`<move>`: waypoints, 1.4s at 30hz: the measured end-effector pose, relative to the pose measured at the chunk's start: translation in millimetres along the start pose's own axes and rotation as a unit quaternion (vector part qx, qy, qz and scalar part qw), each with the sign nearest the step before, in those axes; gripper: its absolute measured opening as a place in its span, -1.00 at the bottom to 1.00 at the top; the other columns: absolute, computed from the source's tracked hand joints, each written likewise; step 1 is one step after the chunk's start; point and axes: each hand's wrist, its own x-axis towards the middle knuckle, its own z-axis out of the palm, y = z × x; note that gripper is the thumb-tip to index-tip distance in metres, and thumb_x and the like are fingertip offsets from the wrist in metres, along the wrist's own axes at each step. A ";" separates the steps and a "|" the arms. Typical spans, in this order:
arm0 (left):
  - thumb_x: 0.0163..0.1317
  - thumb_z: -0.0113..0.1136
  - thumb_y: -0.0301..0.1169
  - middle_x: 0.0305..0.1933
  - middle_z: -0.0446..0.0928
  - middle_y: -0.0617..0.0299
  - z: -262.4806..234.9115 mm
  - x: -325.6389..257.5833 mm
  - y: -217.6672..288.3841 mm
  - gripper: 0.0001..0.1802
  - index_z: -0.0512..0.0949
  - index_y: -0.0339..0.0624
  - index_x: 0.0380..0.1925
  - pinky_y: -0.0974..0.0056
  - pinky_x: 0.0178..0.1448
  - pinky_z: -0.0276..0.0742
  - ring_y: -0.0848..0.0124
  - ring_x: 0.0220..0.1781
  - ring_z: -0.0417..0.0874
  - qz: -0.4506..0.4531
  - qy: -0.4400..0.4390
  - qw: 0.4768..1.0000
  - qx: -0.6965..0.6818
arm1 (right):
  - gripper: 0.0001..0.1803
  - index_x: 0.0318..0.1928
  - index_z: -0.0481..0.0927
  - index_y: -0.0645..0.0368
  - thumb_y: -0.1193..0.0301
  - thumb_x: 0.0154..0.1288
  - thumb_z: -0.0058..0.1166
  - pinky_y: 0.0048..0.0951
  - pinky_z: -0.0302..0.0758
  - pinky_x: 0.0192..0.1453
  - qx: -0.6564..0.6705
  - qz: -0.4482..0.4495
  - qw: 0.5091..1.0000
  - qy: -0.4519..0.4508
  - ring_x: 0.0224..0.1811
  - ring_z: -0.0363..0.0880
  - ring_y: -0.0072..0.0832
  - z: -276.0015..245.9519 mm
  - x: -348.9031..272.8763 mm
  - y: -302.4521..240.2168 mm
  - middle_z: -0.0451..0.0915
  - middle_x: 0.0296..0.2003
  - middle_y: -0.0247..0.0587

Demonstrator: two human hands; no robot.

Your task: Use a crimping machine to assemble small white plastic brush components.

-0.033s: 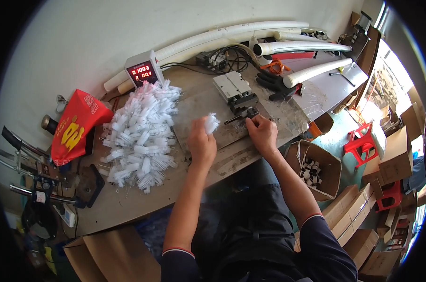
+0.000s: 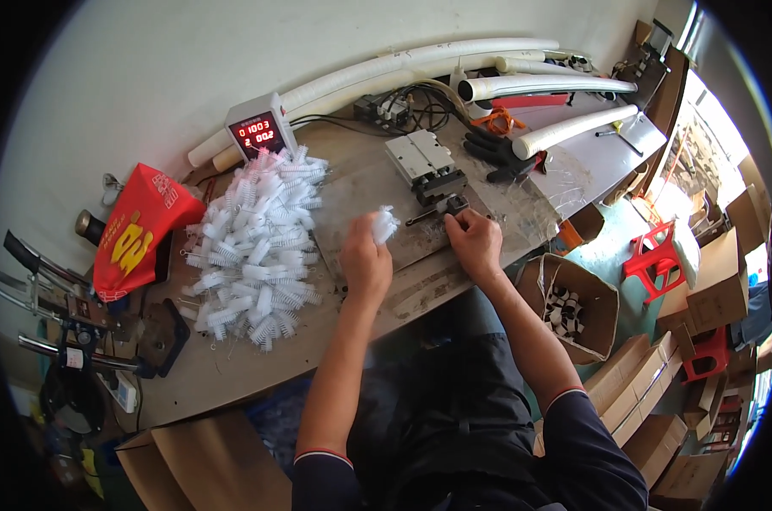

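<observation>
The left hand (image 2: 365,260) is curled around a small white bristle brush (image 2: 385,224), whose tuft projects from the fingers toward 1 o'clock. The right hand (image 2: 475,243) lies at 3 o'clock of the left hand, its fingers pressed together on the end of a thin metal rod (image 2: 426,217) at the mouth of a small dark clamp fixture (image 2: 444,198). Whether the fingers fully enclose the rod cannot be told.

The fixture is mounted on a grey metal block (image 2: 418,156), which stands at 12 o'clock of the right hand. Both hands work over a scuffed metal plate (image 2: 352,192) on the tabletop (image 2: 233,366).

A large heap of white bristle brushes (image 2: 258,247) occupies the tabletop at 9 o'clock of the left hand, apart from it, with a bare strip of plate between. A counter box with a red digit display (image 2: 258,129) stands at 12 o'clock of the heap. A red bag (image 2: 135,230) lies at 9 o'clock of the heap, near the left tabletop edge.

The near tabletop edge runs directly under both wrists. Just beyond the right corner, at 4 o'clock of the right hand, stands an open cardboard box (image 2: 573,311) holding small parts. Black gloves (image 2: 497,153) and long white tubes (image 2: 565,128) line the far edge at 1 o'clock.
</observation>
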 end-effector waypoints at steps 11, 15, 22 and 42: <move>0.21 0.21 -0.59 -0.09 0.63 0.05 6.8 -3.4 4.3 -0.68 0.56 -0.08 -0.02 -0.07 0.00 0.59 -0.07 -0.07 0.68 0.003 -0.066 0.998 0.019 | -0.71 -0.39 0.72 0.15 0.17 0.26 0.27 -0.07 0.58 -0.18 0.014 -0.003 1.000 0.006 -0.35 0.70 0.02 -3.9 -1.3 -0.4 0.66 -0.51 0.02; 0.24 0.26 -0.51 -0.09 0.64 0.07 11.1 5.4 12.2 -0.73 0.59 -0.09 -0.04 -0.03 -0.01 0.59 -0.04 -0.06 0.70 0.006 -0.076 0.996 0.052 | -0.70 -0.39 0.71 0.15 0.16 0.26 0.26 -0.07 0.58 -0.19 0.029 0.008 1.000 0.002 -0.35 0.70 0.03 -4.6 -0.9 -0.7 0.67 -0.51 0.02; 0.16 0.30 -0.49 -0.06 0.61 0.13 26.0 8.1 24.7 -0.68 0.58 -0.04 -0.06 -0.04 -0.03 0.60 -0.03 -0.05 0.68 0.012 -0.162 0.981 0.109 | -0.69 -0.40 0.71 0.15 0.15 0.26 0.27 -0.07 0.59 -0.19 0.051 0.015 0.999 0.007 -0.35 0.70 0.03 -5.2 -1.4 2.8 0.66 -0.51 0.03; 0.04 0.30 -0.72 -0.11 0.62 0.16 0.2 -17.9 31.2 -0.62 0.59 -0.11 -0.14 0.10 -0.14 0.65 0.10 -0.15 0.73 0.191 -0.042 0.974 0.118 | -0.68 -0.12 0.72 0.30 0.25 0.47 0.16 -0.53 0.39 -0.44 0.441 0.104 0.886 -0.099 -0.52 0.44 -0.69 -19.1 1.3 13.2 0.61 -0.49 -0.39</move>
